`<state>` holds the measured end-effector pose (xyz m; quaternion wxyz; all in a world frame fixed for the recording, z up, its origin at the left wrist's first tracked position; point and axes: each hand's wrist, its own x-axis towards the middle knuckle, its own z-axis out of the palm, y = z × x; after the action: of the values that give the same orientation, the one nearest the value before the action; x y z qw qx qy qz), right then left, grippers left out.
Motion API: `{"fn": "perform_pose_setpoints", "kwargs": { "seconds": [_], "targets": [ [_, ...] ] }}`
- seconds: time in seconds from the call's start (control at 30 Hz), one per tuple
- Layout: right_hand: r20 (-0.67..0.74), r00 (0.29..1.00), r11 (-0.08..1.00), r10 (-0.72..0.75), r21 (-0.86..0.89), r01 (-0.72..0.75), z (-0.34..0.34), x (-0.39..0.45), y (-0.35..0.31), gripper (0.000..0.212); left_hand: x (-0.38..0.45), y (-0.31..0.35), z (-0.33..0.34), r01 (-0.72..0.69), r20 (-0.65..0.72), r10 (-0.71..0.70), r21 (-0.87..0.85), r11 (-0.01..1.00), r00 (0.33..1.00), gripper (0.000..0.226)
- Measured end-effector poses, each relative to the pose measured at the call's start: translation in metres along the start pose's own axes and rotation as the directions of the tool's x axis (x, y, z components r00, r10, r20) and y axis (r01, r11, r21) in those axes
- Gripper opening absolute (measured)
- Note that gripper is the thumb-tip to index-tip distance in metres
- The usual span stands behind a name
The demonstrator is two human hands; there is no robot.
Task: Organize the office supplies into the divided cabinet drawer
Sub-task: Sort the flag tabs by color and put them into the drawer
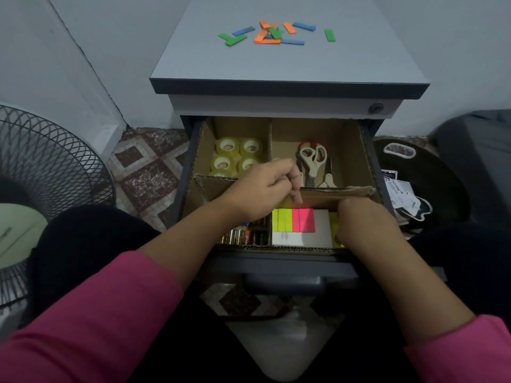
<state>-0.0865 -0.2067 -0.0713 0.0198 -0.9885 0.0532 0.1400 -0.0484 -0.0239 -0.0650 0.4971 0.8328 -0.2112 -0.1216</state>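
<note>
Head view: open drawer [279, 261] split four ways by cardboard walls. Tape rolls [236, 156] far left, scissors [312, 158] far right, batteries [246, 237] near left, sticky notes [294, 223] near right. Left hand [265, 189] curled over the middle divider — grip unclear. Right hand [359, 219] sunk beside the notes against the right wall, fingers hidden. Coloured strips [276, 33] scattered on the worktop [290, 70]; fan [41, 167] left.
</note>
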Motion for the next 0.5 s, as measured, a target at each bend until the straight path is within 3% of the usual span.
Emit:
{"fn": "perform_pose_setpoints", "kwargs": {
  "seconds": [0.27, 0.5],
  "targets": [
    [0.029, 1.000, 0.996, 0.009, 0.088, -0.011, 0.0007, 0.0023, -0.0002, 0.024, 0.0005, -0.0012, 0.0007, -0.015, 0.009, 0.015, 0.002, 1.000, 1.000, 0.019],
    [-0.003, 1.000, 1.000, 0.021, 0.012, -0.021, -0.0019, -0.0010, -0.0018, 0.019, 0.0006, -0.0023, 0.0011, -0.030, 0.010, 0.030, -0.001, 1.000, 0.999, 0.019]
  ]
}}
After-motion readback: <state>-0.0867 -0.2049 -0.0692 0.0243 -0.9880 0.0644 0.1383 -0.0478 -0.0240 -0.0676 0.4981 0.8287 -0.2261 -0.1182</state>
